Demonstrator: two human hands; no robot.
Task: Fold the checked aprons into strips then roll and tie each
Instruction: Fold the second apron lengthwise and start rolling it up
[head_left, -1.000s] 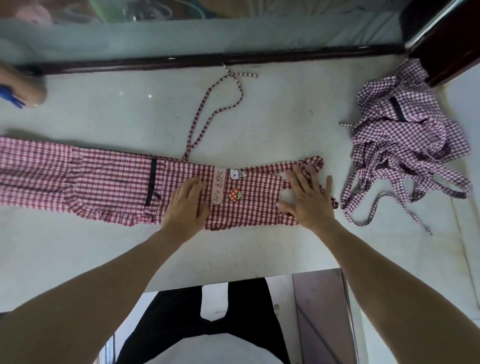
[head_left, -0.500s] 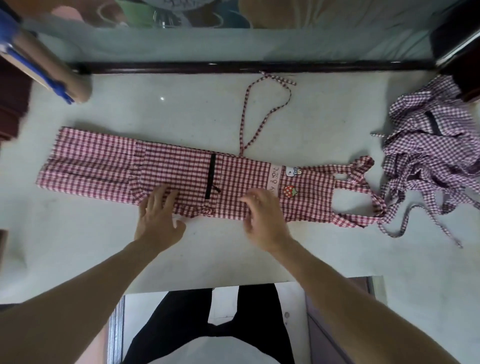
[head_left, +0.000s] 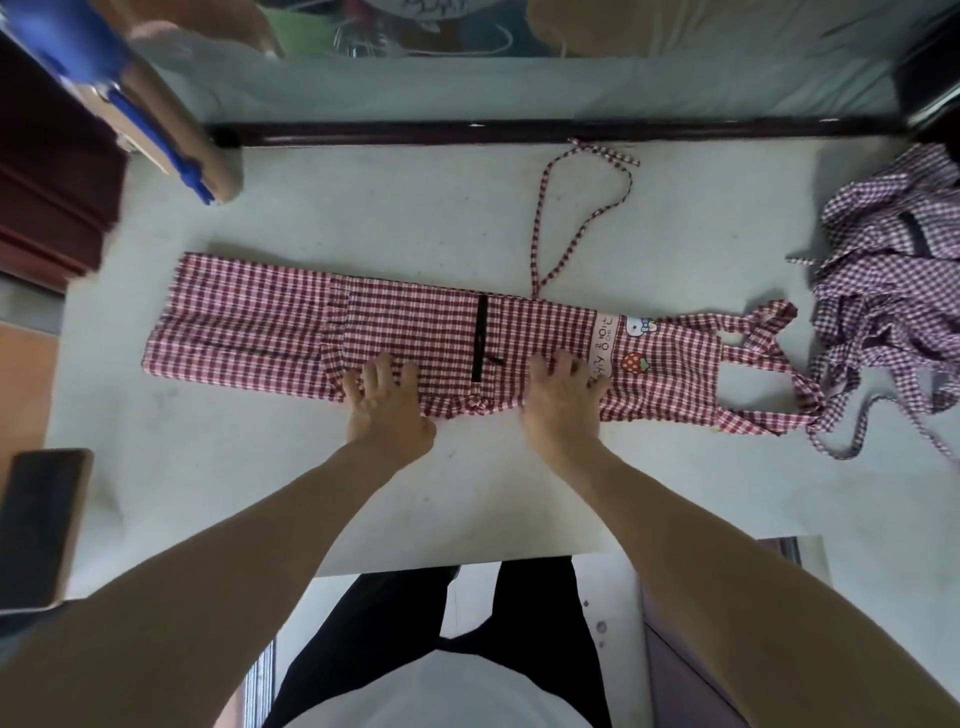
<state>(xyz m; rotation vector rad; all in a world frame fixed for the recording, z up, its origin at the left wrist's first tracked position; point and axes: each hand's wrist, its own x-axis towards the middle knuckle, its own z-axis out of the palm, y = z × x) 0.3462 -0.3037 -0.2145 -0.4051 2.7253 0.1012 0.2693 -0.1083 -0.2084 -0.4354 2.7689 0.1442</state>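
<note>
Pressing flat, both hands work the near edge of the red-and-white checked cotton apron (head_left: 447, 338), folded into a long strip on the pale table (head_left: 395, 218). Left hand (head_left: 387, 402) and right hand (head_left: 558, 397) lie with fingers spread straight — likely smoothing the fold before rolling. Beyond the fingertips runs a thin checked tie string (head_left: 584, 208), loose for knotting. Far right of the right fingers waits a crumpled heap of purple checked aprons (head_left: 893, 270).

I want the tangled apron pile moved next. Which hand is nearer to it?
Right. The right hand presses the folded apron near its strawberry patch, toward the apron pile; the left hand presses farther left.
</note>
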